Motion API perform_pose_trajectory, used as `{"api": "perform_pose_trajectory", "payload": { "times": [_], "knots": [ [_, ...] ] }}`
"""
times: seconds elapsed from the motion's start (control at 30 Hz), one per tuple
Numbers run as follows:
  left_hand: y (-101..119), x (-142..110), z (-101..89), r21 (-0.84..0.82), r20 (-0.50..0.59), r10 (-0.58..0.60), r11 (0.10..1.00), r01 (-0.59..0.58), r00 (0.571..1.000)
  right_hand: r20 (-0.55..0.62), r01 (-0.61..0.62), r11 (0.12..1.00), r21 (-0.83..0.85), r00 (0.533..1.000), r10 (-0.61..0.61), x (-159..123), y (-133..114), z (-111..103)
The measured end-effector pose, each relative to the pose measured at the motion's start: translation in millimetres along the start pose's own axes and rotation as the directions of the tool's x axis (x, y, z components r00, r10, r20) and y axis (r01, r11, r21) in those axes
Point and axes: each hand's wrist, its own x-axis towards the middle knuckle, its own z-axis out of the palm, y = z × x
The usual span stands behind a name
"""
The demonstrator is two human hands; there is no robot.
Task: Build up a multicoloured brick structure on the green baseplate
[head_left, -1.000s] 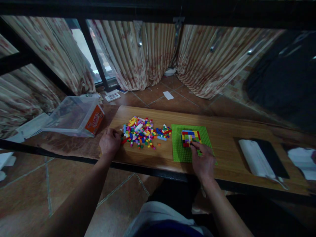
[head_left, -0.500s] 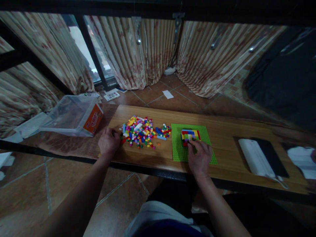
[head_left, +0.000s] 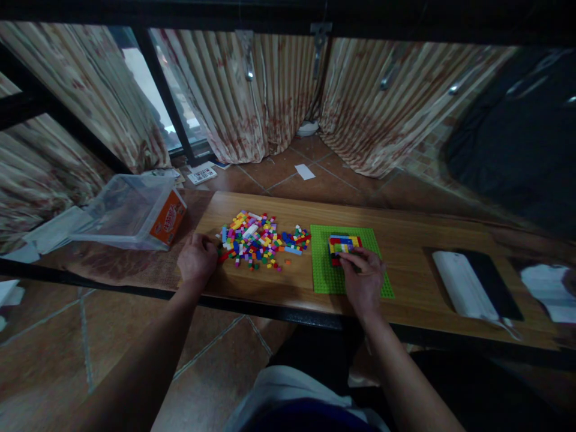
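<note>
A green studded baseplate (head_left: 321, 270) lies on the wooden table, and on it stands a low build of coloured toy bricks (head_left: 344, 241) in rows of blue, red, yellow and white. My right hand (head_left: 364, 273) reaches over the plate, thumb and forefinger closed at the near side of the build; any piece between them is too small to make out. To the left, a heap of loose toy bricks (head_left: 254, 240) in many colours spreads over the wood. My left hand (head_left: 197, 259) rests at the heap's left edge with curled fingers, and what they hold, if anything, is hidden.
A clear plastic box (head_left: 121, 210) with an orange label sits on a brown cloth (head_left: 121, 264) at the left. On the right of the wooden table (head_left: 411, 258) lie a white pouch (head_left: 465, 285) and a dark flat object (head_left: 495, 285). Part of another person's hand (head_left: 570, 282) shows at the right edge.
My right hand has shifted slightly at the build, its fingers lifting and uncovering more of the near bricks. The left hand stays by the heap. The whole view has moved a little.
</note>
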Motion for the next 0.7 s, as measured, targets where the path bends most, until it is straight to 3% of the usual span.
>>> {"api": "perform_pose_trajectory", "payload": {
  "times": [0.37, 0.7],
  "knots": [
    [1, 0, -2.1, -0.012, 0.002, -0.006, 1.000, 0.006, 1.000, 0.002, -0.096, 0.991, 0.091, 0.995, 0.096, 1, 1, -5],
    [1, -1, -2.2, -0.011, 0.007, -0.016, 1.000, 0.016, 1.000, -0.072, -0.079, 0.995, -0.063, 0.995, 0.075, 5, -7, 7]
  ]
}}
